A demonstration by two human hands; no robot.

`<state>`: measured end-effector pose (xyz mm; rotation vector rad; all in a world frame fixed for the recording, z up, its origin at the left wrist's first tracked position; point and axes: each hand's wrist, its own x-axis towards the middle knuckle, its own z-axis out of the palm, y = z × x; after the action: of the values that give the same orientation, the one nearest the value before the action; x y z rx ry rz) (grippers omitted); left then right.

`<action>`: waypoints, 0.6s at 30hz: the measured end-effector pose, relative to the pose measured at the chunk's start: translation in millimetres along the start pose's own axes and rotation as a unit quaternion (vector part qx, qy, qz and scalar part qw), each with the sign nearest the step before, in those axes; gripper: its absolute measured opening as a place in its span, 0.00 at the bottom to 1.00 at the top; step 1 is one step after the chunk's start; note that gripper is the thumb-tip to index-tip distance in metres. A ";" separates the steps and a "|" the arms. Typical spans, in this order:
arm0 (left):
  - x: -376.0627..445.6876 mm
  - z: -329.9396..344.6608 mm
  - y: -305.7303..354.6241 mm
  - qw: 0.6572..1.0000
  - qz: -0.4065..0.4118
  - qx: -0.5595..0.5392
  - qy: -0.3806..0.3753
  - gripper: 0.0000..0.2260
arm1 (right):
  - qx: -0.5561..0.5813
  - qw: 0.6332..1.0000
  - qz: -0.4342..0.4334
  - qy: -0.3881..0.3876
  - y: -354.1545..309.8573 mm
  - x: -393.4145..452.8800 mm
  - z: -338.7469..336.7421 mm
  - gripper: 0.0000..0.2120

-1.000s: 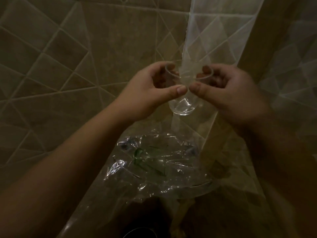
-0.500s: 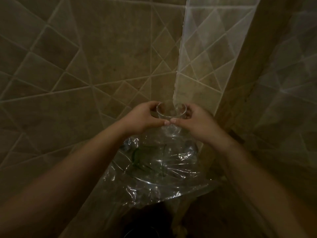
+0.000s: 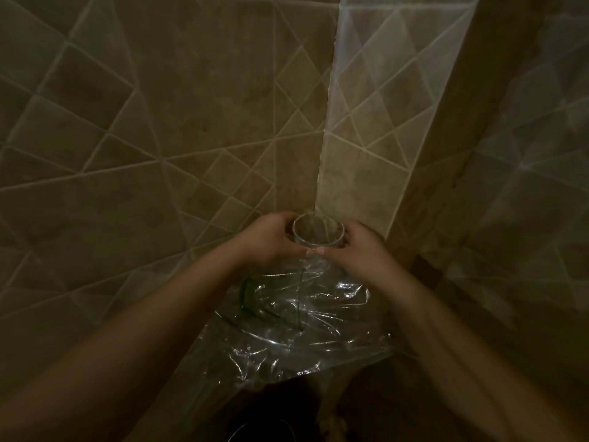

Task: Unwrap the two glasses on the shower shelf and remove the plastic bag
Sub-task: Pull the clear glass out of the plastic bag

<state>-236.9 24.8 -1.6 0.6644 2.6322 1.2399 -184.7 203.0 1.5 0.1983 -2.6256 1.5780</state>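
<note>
One clear glass [image 3: 318, 232] is visible, upright, a round cylinder with a thin shining rim, and it is held by two hands in the corner of the tiled wall [image 3: 159, 122]. The left hand [image 3: 271, 239] closes around the left side of the glass and the right hand [image 3: 357, 247] around its right side; the fingers curl behind it and the two thumb tips nearly meet in front of it, just under the rim. One plastic bag [image 3: 306, 327] lies directly below the glass, transparent, thin and much wrinkled, with bright reflections and some green marking at its left part. A second glass I cannot tell in this dim light; the bag covers what is beneath it. Below the bag there is a dark round object [image 3: 264, 425], only partly seen. The wall behind the glass has beige tiles in diagonal shapes with pale joints
</note>
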 end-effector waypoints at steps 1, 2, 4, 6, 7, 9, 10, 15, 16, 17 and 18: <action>0.5 0.1 0.1 1.000 0.002 0.002 -0.003 0.28 | -0.003 1.000 0.000 0.005 1.4 -0.7 0.3 0.17; 1.0 0.2 0.1 1.000 0.003 -0.002 -0.008 0.28 | -0.006 1.000 0.003 0.014 3.6 -1.4 0.8 0.17; 0.6 1.1 0.7 1.000 0.004 -0.008 -0.025 0.28 | -0.007 0.999 0.020 0.038 8.2 -3.9 2.0 0.17; 0.9 2.5 1.5 0.999 0.007 -0.002 -0.037 0.29 | -0.062 0.994 0.051 0.072 11.8 -7.7 2.6 0.25; 1.0 3.3 2.2 0.999 0.009 0.002 -0.038 0.29 | -0.104 0.988 0.067 0.088 13.4 -9.7 2.7 0.33; 1.2 4.4 2.7 0.999 0.010 0.003 -0.040 0.28 | -0.164 0.979 0.066 0.106 16.0 -13.3 1.6 0.40; 1.2 4.5 2.7 0.999 0.009 0.001 -0.047 0.27 | -0.172 0.977 0.059 0.109 16.3 -15.4 0.4 0.41; 2.7 8.0 8.1 0.997 0.010 0.008 -0.073 0.25 | -0.211 0.970 0.032 0.113 13.7 -30.7 -11.8 0.27; 3.1 8.9 10.7 0.997 0.010 0.016 -0.076 0.25 | -0.218 0.968 0.024 0.120 13.2 -34.6 -14.5 0.23; 3.7 9.2 13.1 0.996 0.010 0.027 -0.080 0.25 | -0.223 0.966 0.018 0.126 12.6 -38.6 -17.5 0.19; 3.9 8.5 15.8 0.995 0.009 0.045 -0.084 0.25 | -0.224 0.965 0.010 0.133 12.1 -42.5 -20.1 0.15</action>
<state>-232.5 41.3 5.2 0.7730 2.5591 1.0257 -144.6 229.5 -5.1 -0.0641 -2.6784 0.8964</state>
